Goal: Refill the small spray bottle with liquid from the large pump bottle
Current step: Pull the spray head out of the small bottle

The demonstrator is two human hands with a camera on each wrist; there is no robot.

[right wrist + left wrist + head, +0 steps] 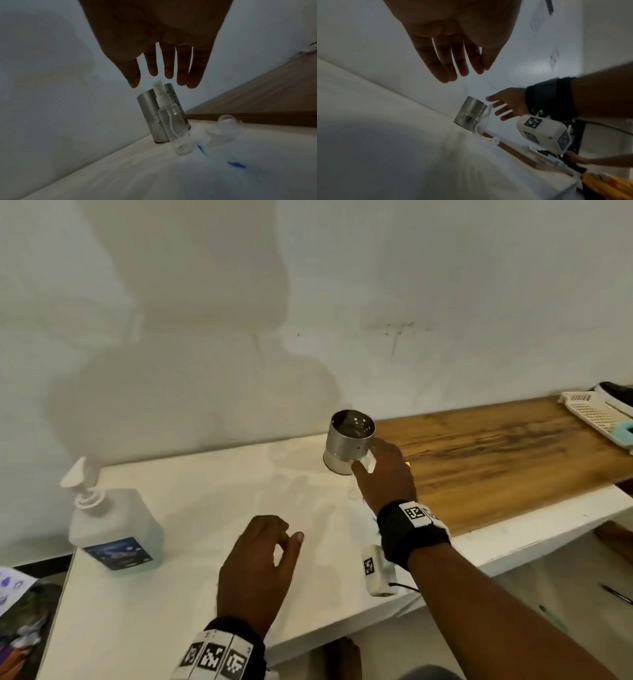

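The large pump bottle (113, 529), clear with a white pump and a blue label, stands at the table's left. The small clear spray bottle (176, 124) with a white sprayer top stands upright in front of a steel perforated cup (152, 115). My right hand (164, 70) hovers just above the sprayer top with its fingers straight, not touching it. In the head view this hand (380, 470) hides most of the spray bottle (369, 464). My left hand (274, 542) floats over the table's middle with loosely curled fingers and holds nothing.
A small clear funnel-like piece (226, 128) lies just right of the spray bottle, and there are blue marks on the white table (205, 491). A wooden surface (496, 453) extends right, with a white basket (589, 409) at its far end. A wall runs right behind the table.
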